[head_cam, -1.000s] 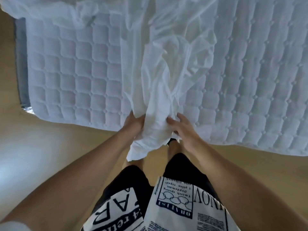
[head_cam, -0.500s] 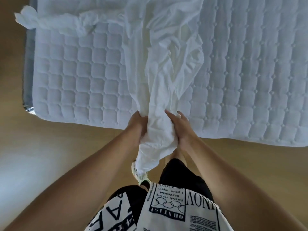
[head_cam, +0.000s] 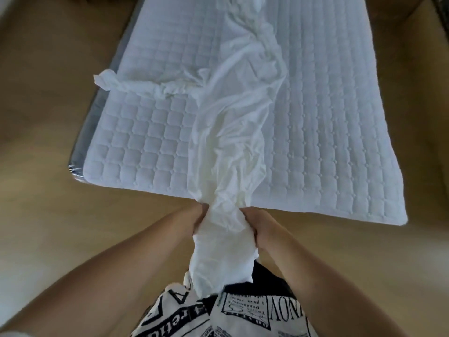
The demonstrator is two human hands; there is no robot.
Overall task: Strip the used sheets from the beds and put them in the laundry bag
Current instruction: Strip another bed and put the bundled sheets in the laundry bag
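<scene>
The sheet (head_cam: 233, 132) lies bunched in a long rope down the middle of the frame, from the top of the bed (head_cam: 328, 142) to its near edge at centre, then hangs off towards the person's patterned shorts (head_cam: 243, 312) at the bottom. At left centre a twisted corner (head_cam: 107, 80) of it trails just past the bed's left edge. That corner looks free, likely the last part to follow the pull.

The left hand (head_cam: 198, 220), just left of centre and low in the frame, grasps the gathered cloth from its left side, fingers wrapped into the folds. The right hand (head_cam: 257, 226), just right of centre, clenches the same bundle from the other side. Gripping on both sides at one narrow neck seems meant to drag the whole length off in one haul, rather than lifting it in loose armfuls.

The quilted bed surface is bare on both sides of the rope, so stripping looks nearly done. No laundry bag is in view.
</scene>
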